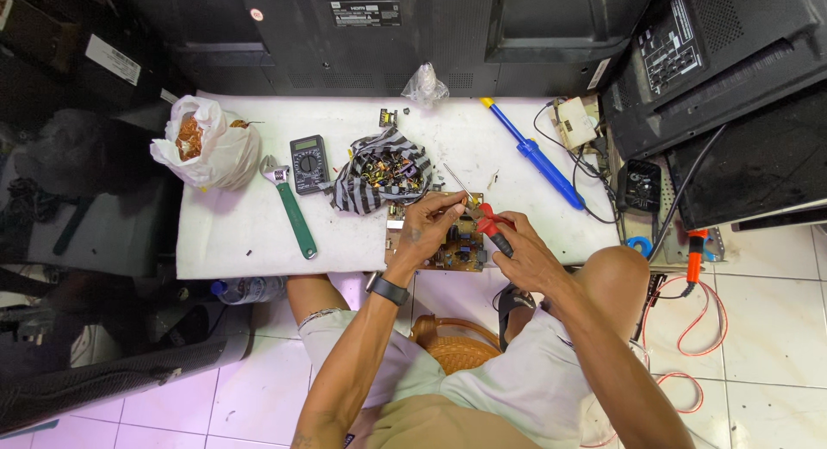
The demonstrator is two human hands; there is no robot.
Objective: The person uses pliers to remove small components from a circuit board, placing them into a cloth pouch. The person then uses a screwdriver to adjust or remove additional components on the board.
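Right hand (527, 258) clamped on red-handled pliers (491, 225), left hand (428, 229) pinching at the tip, both over a circuit board (461, 251) hanging off the table's (233, 233) near edge. Just behind: striped bag of small parts (383, 175). Left of it a multimeter (307, 163), a green adjustable wrench (291, 209), a white plastic bag (208, 143). Right: blue soldering iron (538, 154), tangled wires. Free cloth at near left. TV backs (413, 27) wall off the far edge.
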